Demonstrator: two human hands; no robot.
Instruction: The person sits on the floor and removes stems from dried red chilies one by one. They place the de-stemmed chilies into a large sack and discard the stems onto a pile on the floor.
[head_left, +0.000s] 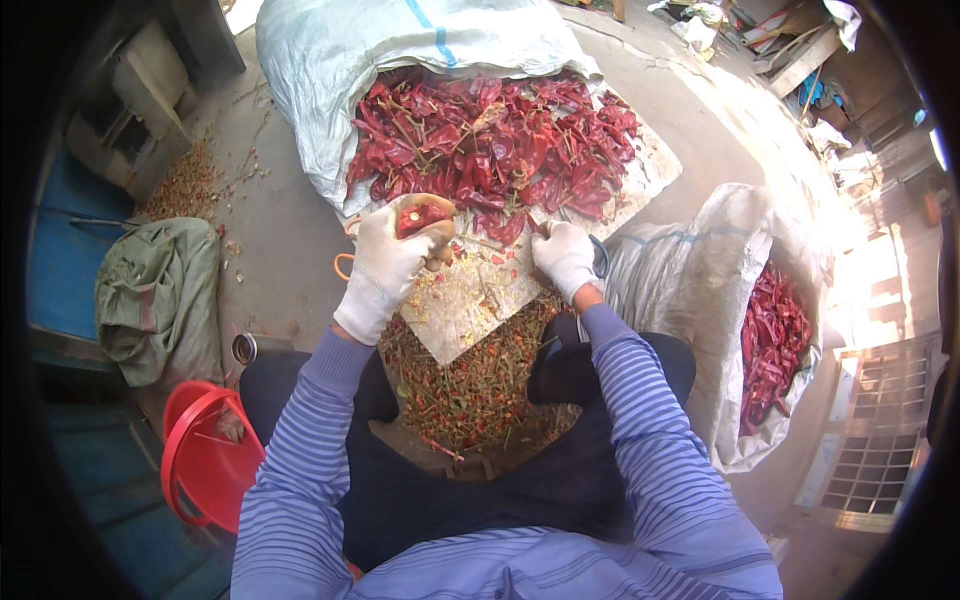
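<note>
My left hand (405, 251), in a white knit glove with a tan palm, is closed around a piece of dried red chili pepper (421, 217). To its right my gloved right hand (561, 251) is curled at the near edge of the chili heap, close to a red piece; the blue handle loop of a tool (600, 257) shows beside it. What its fingers hold is hidden. An orange loop (343, 266) shows left of my left hand. The heap of dried red chilies (495, 150) spills from a white woven sack (330, 60) onto a pale board (465, 322) strewn with seeds.
Stems and scraps (465, 390) lie between my legs. On the right stands a second woven sack (675, 292) holding red chili pieces (776, 337). At left are a green sack (161, 292), an open can (246, 349) and a red plastic container (217, 487).
</note>
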